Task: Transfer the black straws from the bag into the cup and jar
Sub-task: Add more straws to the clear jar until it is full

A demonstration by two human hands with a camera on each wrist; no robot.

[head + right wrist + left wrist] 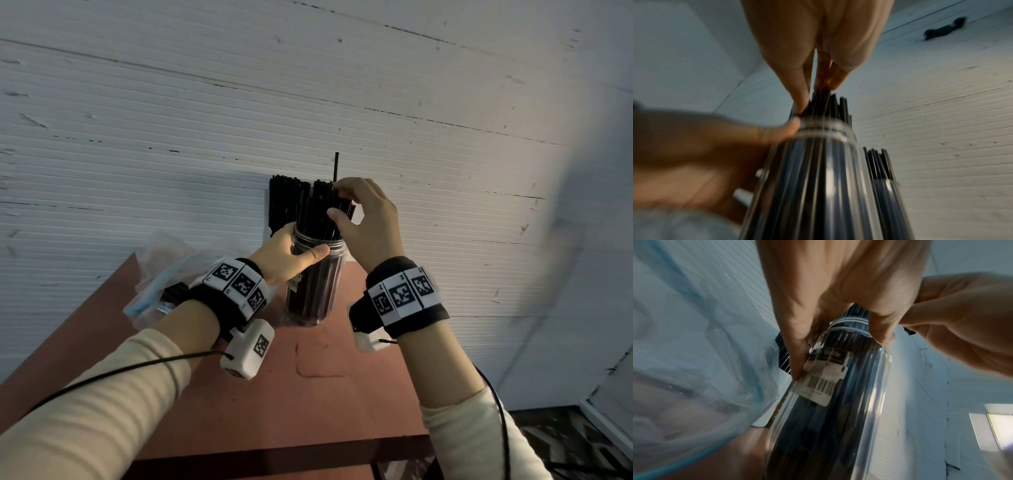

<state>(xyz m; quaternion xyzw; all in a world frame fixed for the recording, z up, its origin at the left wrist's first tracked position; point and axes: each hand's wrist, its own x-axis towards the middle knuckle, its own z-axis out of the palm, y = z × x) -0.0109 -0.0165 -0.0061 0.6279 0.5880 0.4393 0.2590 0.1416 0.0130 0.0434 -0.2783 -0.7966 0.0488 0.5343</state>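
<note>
A clear jar (313, 284) packed with black straws (322, 212) stands on the red-brown table (274, 394). My left hand (301, 250) grips the jar just under its rim, thumb in front; the left wrist view shows the jar's (838, 410) barcode label. My right hand (337, 200) is over the jar's mouth, its fingertips (828, 84) and thumb pinching the straw tops (826, 104). One straw (336, 168) sticks up higher than the rest. Behind the jar a cup (885, 191) holds more black straws (286, 202). The crumpled clear bag (161, 274) lies to the left.
A white ribbed wall (308, 102) stands directly behind the cup. The table's front edge (274, 445) is near me and its right edge is beside my right wrist. Cables run from both wrist cameras.
</note>
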